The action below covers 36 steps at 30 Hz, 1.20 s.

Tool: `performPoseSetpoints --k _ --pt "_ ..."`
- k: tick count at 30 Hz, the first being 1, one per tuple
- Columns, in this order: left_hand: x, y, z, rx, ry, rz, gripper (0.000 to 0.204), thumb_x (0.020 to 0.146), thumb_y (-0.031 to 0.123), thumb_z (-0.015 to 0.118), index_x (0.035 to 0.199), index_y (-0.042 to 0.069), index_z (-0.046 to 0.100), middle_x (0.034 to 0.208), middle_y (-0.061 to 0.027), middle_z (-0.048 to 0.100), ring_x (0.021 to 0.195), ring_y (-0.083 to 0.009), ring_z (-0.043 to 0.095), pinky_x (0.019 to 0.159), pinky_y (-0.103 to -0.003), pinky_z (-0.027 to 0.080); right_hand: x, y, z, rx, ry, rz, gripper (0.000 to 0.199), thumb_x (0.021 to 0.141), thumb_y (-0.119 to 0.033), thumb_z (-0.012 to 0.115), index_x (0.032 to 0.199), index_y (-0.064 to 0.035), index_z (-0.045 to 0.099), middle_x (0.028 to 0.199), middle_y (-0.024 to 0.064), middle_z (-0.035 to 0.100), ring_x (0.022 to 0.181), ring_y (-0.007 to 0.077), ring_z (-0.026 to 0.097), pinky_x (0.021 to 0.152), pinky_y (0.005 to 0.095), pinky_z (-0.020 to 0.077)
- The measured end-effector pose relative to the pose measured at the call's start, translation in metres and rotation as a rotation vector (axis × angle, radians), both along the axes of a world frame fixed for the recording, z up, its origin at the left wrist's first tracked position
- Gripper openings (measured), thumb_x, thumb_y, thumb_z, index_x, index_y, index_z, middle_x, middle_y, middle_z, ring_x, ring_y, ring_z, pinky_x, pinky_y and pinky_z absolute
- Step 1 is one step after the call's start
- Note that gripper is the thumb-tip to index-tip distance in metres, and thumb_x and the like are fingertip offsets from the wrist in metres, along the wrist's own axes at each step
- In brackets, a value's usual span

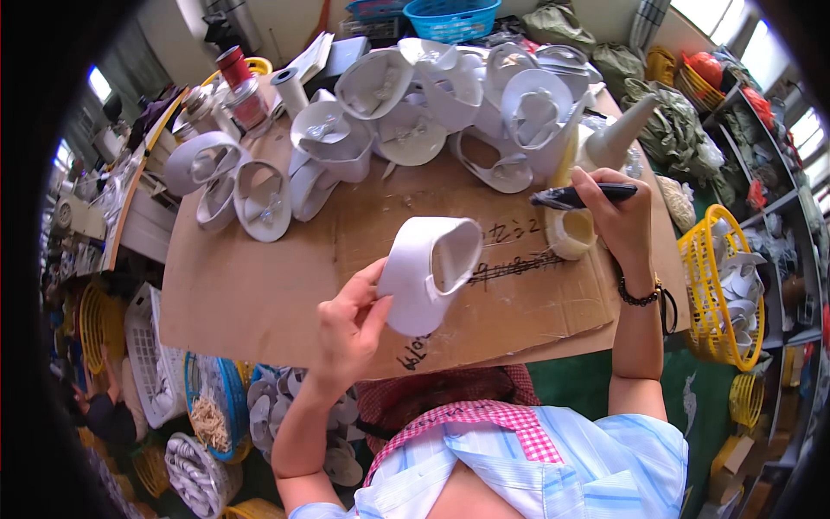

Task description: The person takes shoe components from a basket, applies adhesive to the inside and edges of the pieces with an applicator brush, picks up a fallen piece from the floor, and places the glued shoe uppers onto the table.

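The left hand [350,324] pinches a smooth, curved white shoe upper [410,281] while the right hand [624,221] grips a dark brush [562,199].

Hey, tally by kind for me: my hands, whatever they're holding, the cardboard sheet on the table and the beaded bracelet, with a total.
Hands, left hand and right hand: 2
White curved piece, held: 1
Dark tool, held: 1
Cardboard sheet: 1
Black beaded bracelet: 1
Total: 6
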State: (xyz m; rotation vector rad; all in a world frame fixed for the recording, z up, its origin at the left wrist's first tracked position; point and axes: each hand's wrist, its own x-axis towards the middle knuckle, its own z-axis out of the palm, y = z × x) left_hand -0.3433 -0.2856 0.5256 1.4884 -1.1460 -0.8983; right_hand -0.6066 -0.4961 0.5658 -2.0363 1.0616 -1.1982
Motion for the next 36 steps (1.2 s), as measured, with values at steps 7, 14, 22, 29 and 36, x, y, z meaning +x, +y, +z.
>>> performPoseSetpoints --k 7,14,22,29,36 --pt "-0.035 0.008 -0.022 -0.324 -1.375 -0.422 0.033 0.072 0.007 0.061 0.104 -0.001 0.066 0.094 -0.0179 0.068 0.083 -0.0277 0.068 0.069 -0.032 0.055 -0.056 0.031 -0.041 -0.218 0.262 -0.095 0.015 0.084 -0.012 0.068 0.076 0.0011 0.068 0.066 0.0118 0.059 0.055 0.0182 0.059 0.05 0.031 0.0428" --pt "-0.037 0.034 -0.078 -0.453 -1.301 -0.231 0.027 0.069 0.009 0.062 0.091 -0.006 0.065 0.087 -0.0156 0.065 0.084 -0.0258 0.066 0.072 -0.031 0.055 -0.045 0.051 -0.031 0.514 -0.295 0.231 0.024 0.094 -0.017 0.06 0.091 0.0045 0.07 0.073 0.0037 0.066 0.051 0.0046 0.054 0.044 0.0189 0.0397" --pt "-0.045 0.044 -0.089 -0.452 -1.358 -0.063 0.03 0.067 0.009 0.062 0.094 -0.003 0.068 0.093 -0.0127 0.066 0.083 -0.0248 0.064 0.071 -0.033 0.054 0.095 0.089 -0.064 0.162 0.157 0.721 0.012 0.08 -0.011 0.068 0.083 0.0007 0.07 0.076 0.0134 0.063 0.062 0.0227 0.062 0.057 0.0308 0.0483" --pt "-0.037 0.038 -0.083 -0.516 -1.322 -0.119 0.025 0.066 0.01 0.064 0.087 -0.002 0.068 0.09 -0.012 0.065 0.075 -0.0216 0.062 0.063 -0.029 0.051 0.045 0.063 -0.052 0.143 0.336 0.774 0.009 0.071 -0.006 0.064 0.075 0.0024 0.066 0.07 0.012 0.061 0.059 0.0222 0.06 0.055 0.0295 0.0465" --pt "-0.039 -0.004 -0.015 -0.787 -1.675 -0.29 0.016 0.069 0.01 0.063 0.078 -0.003 0.066 0.087 -0.0143 0.063 0.074 -0.0224 0.063 0.068 -0.029 0.054 0.038 0.059 -0.073 -0.08 0.197 0.361 0.014 0.083 -0.013 0.069 0.079 0.0004 0.069 0.072 0.012 0.063 0.059 0.0231 0.062 0.055 0.0307 0.0489"
